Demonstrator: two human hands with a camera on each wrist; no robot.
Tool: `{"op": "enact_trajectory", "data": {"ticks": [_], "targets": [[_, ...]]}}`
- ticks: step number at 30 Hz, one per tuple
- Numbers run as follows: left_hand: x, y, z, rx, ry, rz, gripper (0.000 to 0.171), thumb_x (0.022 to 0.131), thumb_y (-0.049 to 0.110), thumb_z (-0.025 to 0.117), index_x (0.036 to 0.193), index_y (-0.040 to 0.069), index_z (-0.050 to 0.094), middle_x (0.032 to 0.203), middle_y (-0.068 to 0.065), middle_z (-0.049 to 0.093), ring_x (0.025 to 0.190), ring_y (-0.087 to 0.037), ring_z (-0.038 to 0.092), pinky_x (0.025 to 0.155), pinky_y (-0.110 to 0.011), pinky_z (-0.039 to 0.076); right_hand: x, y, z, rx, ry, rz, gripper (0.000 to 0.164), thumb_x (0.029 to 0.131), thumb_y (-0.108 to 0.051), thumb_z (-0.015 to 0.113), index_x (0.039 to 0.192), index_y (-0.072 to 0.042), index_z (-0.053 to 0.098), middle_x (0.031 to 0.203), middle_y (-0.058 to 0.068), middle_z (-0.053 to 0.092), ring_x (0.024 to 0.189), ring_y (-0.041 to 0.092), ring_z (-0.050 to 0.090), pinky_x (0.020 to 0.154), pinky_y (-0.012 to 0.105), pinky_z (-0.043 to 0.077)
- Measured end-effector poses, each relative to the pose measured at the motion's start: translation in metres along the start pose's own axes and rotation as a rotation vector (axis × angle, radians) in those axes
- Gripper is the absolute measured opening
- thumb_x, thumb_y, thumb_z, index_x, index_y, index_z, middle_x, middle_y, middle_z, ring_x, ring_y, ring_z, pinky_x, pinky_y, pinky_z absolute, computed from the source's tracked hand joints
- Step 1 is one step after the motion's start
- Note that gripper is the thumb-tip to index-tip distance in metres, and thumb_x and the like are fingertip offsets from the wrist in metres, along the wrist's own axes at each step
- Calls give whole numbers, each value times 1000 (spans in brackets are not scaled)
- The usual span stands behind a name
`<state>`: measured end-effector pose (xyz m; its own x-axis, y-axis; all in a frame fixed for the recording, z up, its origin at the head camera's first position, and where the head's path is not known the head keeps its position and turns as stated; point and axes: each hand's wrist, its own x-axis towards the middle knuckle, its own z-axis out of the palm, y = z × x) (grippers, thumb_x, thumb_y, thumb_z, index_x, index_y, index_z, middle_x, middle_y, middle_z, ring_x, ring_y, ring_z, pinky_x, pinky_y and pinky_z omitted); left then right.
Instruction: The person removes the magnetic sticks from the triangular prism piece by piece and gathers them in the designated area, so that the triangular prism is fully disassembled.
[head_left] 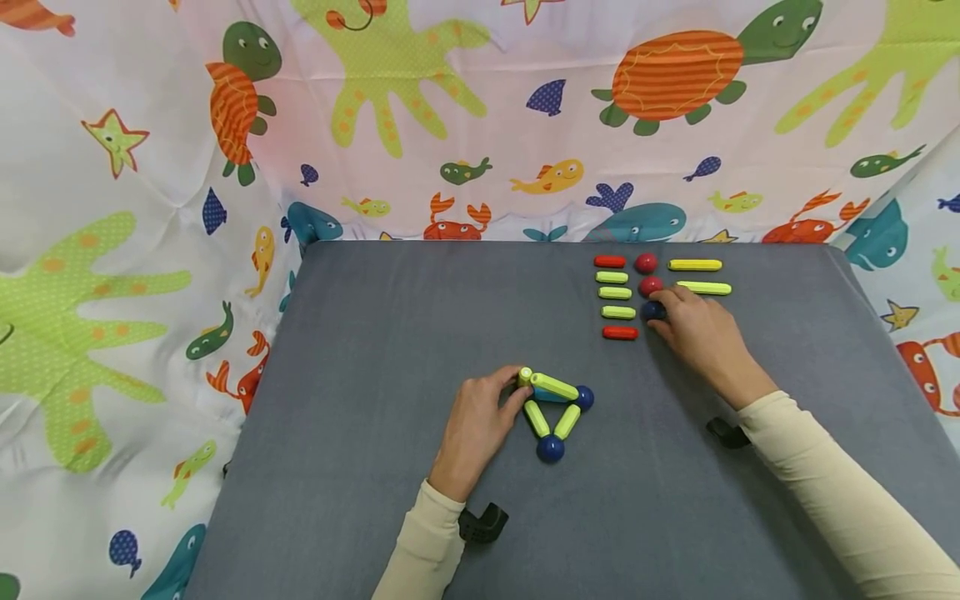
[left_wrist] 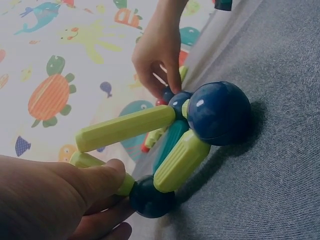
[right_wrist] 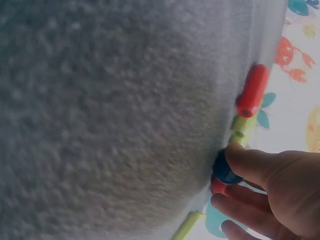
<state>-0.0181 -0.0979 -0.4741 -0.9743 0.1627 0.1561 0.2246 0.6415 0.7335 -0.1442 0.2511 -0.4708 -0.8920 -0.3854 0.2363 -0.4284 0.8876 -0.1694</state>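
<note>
My left hand (head_left: 474, 421) pinches a yellow-green magnetic rod (head_left: 525, 377) that rises from a dark blue ball (left_wrist: 151, 196). This ball is one corner of a triangle with two more blue balls, one in front (head_left: 551, 449) and one at the right (head_left: 584, 397). Two yellow-green rods (head_left: 536, 419) and a teal rod (left_wrist: 171, 142) form its sides. Another yellow-green rod (head_left: 555, 386) slants up from the right ball. At the back right, my right hand (head_left: 705, 337) holds a single blue ball (right_wrist: 226, 167) between thumb and fingers, in front of two red balls (head_left: 650, 286).
Left of the balls lies a column of short rods: a red rod (head_left: 610, 262) at the back, several yellow-green rods (head_left: 615, 293), and a red rod (head_left: 620, 332) in front. Two longer rods, yellow (head_left: 694, 265) and yellow-green (head_left: 703, 287), lie right. A patterned cloth (head_left: 465, 100) hangs behind the grey table (head_left: 360, 333).
</note>
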Motion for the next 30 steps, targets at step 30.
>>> {"op": "enact_trajectory", "data": {"ticks": [30], "targets": [[-2, 0, 3, 22, 15, 30, 29, 100, 21, 77, 127, 11, 76, 116, -9, 79, 98, -20, 78, 81, -36, 63, -25, -126, -29, 163, -38, -284, 43, 91, -27, 87, 126, -5, 74, 117, 11, 75, 98, 30, 74, 86, 51, 62]]}}
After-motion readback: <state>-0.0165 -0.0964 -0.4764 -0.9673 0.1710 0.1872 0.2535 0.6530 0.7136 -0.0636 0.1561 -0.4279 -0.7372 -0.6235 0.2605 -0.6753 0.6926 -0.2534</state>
